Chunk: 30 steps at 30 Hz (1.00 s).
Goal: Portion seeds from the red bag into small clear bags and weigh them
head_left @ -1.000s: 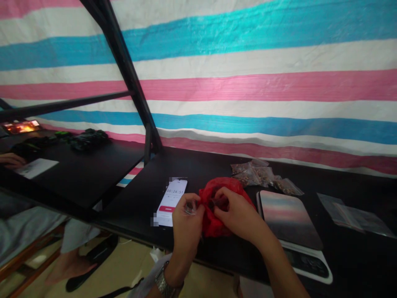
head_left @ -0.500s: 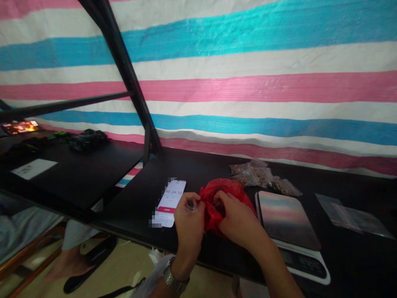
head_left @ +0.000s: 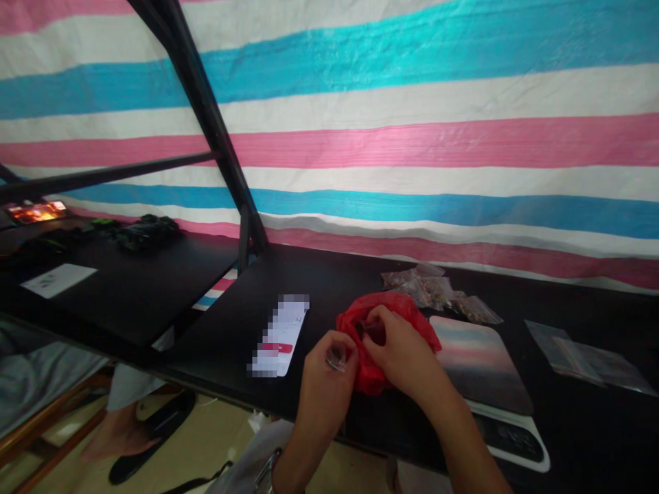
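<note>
A crumpled red plastic bag (head_left: 373,381) lies on the black table, its mouth facing up toward me. My right hand (head_left: 404,346) is closed at the mouth, thumb and fingers pinching the bag's edge; its fingertips are partly hidden inside. My left hand (head_left: 329,374) is curled shut beside the bag's left side. Within its fingers shows a clear plastic bag (head_left: 336,359), mostly hidden by the hand. Right of the red bag stands a kitchen scale (head_left: 481,363) with a metal top and white base, partly behind my right forearm.
Behind the red bag lie several small clear bags of brownish bits (head_left: 432,288). Flat clear bags (head_left: 581,357) rest at the right. A lit phone (head_left: 281,343) lies to the left. Past a dark metal post (head_left: 206,110) is another black table (head_left: 134,281); a person's foot (head_left: 118,436) shows below.
The red bag has shifted right and overlaps the scale's edge, its mouth wider. My right hand has moved up and right with it. My left hand has moved slightly right and down.
</note>
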### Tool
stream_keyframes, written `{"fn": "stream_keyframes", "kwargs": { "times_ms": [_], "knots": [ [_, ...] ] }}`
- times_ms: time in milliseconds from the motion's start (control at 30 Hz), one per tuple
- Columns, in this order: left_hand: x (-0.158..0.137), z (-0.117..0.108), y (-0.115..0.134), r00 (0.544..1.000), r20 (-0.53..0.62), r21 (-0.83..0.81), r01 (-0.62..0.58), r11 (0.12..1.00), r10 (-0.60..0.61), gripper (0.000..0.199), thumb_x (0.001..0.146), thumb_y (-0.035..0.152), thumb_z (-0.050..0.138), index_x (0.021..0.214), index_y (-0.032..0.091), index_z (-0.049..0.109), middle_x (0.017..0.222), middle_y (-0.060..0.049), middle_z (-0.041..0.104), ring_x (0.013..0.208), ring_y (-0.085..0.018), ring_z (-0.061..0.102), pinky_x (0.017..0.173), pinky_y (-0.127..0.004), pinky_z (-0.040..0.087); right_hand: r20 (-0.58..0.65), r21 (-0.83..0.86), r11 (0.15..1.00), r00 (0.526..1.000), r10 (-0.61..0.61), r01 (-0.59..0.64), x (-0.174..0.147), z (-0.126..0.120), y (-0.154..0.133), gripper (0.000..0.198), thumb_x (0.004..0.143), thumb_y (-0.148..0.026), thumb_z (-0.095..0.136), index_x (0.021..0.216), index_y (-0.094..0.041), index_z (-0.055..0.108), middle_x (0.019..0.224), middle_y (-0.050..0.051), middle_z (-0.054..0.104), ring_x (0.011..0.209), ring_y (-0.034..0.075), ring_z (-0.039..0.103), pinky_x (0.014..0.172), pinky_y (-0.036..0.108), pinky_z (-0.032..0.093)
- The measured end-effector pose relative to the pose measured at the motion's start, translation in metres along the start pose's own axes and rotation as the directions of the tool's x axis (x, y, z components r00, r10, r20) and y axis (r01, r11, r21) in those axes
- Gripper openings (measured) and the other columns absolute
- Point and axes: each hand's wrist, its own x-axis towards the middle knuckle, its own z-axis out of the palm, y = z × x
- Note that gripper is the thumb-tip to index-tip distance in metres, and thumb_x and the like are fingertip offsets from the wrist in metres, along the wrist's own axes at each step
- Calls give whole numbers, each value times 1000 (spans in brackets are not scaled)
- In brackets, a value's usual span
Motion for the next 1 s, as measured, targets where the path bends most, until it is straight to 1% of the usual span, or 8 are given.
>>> {"fn": "stream_keyframes", "kwargs": {
  "times_ms": [167,300,433,500,633,700,833,1000],
  "knots": [
    [13,1,-6,991,-105,-127,68,990,-81,10,63,27,69,67,21,64,63,3,61,60,-14,55,58,-24,44,51,15,998,997,-55,54,-3,2,-5,17,88,-12,63,101,-23,64,111,5,72,96,20,69,84,30,45],
    [21,-3,-6,971,-218,-132,72,989,-100,11,59,26,70,66,21,63,62,4,58,59,-13,52,56,-23,42,54,31,998,997,-57,55,-4,-3,-5,19,86,-11,64,100,-24,64,110,3,73,97,20,69,82,30,43],
    [23,-8,-4,951,-294,-114,61,992,-92,11,60,25,69,65,22,60,62,5,54,59,-13,50,56,-23,40,52,-102,995,999,1,5,-4,-12,-4,19,87,-13,64,103,-22,65,110,6,73,94,22,69,77,30,40],
    [22,-9,-2,954,-285,-102,62,993,-89,9,59,24,68,63,22,60,61,4,55,60,-13,51,57,-23,40,46,-135,991,999,8,-2,-5,-14,-2,18,87,-13,64,103,-22,66,110,7,73,93,22,69,76,30,40],
    [15,-7,-1,986,-143,-82,74,994,-85,6,59,22,65,64,21,63,62,3,58,59,-14,54,57,-24,43,65,-41,998,997,-39,41,-4,-11,0,20,87,-12,64,104,-22,66,114,6,73,98,21,69,81,29,42],
    [12,-5,-2,992,-96,-102,75,992,-85,7,59,21,64,66,21,64,64,3,60,60,-14,55,58,-24,44,80,-16,998,995,-55,56,-3,-8,0,21,87,-12,64,105,-22,66,114,6,73,100,21,69,83,29,43],
    [12,1,-4,990,-76,-159,105,982,-118,9,59,21,68,66,21,63,64,4,59,60,-12,54,57,-22,44,107,-30,998,993,-52,55,-2,-2,-3,23,85,-9,64,104,-23,65,112,5,73,97,21,69,81,29,42],
    [17,3,-3,977,-141,-218,124,968,-157,15,57,22,73,65,20,60,64,4,57,60,-11,51,56,-21,41,70,-3,999,997,-43,43,-2,-6,-2,17,87,-14,66,102,-23,64,108,5,75,96,21,70,80,30,43]
  ]
}}
